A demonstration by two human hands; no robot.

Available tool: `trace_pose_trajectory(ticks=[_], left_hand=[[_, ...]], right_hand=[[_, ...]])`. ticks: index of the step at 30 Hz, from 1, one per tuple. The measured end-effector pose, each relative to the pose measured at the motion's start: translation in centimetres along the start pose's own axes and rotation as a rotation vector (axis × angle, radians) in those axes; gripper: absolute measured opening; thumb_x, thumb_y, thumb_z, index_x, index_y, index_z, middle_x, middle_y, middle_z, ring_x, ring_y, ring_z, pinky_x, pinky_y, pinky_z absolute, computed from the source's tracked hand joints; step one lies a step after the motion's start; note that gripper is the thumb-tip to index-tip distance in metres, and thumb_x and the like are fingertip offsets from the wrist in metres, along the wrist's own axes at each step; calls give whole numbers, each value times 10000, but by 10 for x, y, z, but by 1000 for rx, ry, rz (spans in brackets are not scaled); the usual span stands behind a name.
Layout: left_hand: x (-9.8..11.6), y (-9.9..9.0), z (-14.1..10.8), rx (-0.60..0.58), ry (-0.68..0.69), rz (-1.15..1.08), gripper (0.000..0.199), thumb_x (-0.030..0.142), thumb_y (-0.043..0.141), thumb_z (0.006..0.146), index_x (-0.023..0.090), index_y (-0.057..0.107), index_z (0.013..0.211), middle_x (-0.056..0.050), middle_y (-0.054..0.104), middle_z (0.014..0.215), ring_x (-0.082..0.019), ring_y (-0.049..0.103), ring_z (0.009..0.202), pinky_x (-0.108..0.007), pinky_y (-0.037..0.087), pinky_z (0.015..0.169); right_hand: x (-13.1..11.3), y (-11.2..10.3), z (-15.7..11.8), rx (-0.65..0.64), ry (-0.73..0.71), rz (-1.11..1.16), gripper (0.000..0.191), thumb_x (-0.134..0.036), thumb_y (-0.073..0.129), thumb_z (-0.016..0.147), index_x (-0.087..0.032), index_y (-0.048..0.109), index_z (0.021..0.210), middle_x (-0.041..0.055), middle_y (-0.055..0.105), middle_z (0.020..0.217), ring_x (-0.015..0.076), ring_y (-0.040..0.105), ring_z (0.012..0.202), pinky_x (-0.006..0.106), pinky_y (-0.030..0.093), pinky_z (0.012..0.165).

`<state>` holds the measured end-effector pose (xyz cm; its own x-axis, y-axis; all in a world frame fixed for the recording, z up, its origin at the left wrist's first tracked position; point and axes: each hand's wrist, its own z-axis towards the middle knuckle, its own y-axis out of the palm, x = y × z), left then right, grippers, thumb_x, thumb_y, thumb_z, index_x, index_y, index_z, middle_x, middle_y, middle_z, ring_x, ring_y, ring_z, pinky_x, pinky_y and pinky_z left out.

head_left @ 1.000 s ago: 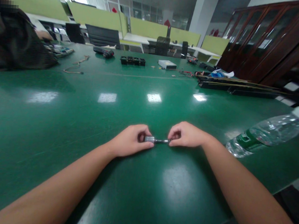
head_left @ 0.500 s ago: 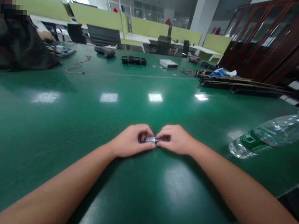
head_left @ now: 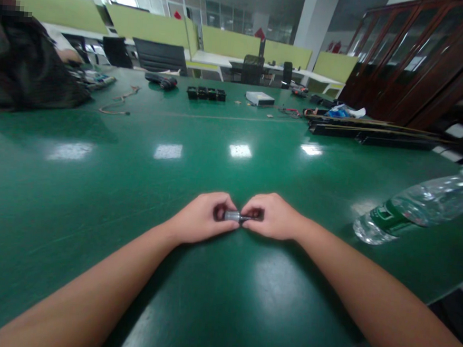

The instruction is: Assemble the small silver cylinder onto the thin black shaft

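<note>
Low over the green table [head_left: 223,294], a small silvery metal cylinder with a thin dark shaft [head_left: 232,216] lies crosswise between my hands; its exact kind is too small to tell. My left hand [head_left: 206,219] is closed, thumb and fingers pinching the thicker silvery body. On the other side my right hand [head_left: 274,217] pinches the thin end where it meets the body. The fingertips of both hands almost touch. Parts of the cylinder are hidden by the fingers.
A clear plastic bottle [head_left: 419,208] lies to the right. Along the far side are black square parts [head_left: 206,93], a white box [head_left: 259,99], a cable [head_left: 117,105] and long black rails [head_left: 369,133]. At the far left is a person in dark clothing [head_left: 28,64].
Both hands stay in nearly the same place with the metal cylinder between them. The left fingertips have shifted slightly left, showing a little more of its body.
</note>
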<state>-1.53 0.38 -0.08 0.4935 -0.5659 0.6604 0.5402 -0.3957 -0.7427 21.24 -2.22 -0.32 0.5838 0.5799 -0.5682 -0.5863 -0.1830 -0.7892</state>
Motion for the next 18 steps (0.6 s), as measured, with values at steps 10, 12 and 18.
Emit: trace_pose_trajectory(ticks=[10,12,18], left_hand=[[2,-1,0,4,14,4,230,380,698,801,169,657,882,-4,627,756,-148,566,671,-240,420,610],[2,-1,0,7,15,10,234,386,699,799,172,658,882,-3,627,753,-149,567,671,-240,419,609],[2,0,0,11,7,3,240,392,702,794,173,656,881,-1,620,746,-149,568,668,-240,419,607]], right_hand=[[0,-2,1,-24,-22,-32,139,-194,695,778,-161,740,905,41,707,830,132,609,724,237,446,692],[1,-2,0,-27,-21,-32,140,-193,695,777,-164,742,906,39,707,830,132,609,724,237,447,695],[0,-4,0,-35,-5,-28,138,-186,699,766,-163,739,896,35,708,823,124,610,705,232,448,683]])
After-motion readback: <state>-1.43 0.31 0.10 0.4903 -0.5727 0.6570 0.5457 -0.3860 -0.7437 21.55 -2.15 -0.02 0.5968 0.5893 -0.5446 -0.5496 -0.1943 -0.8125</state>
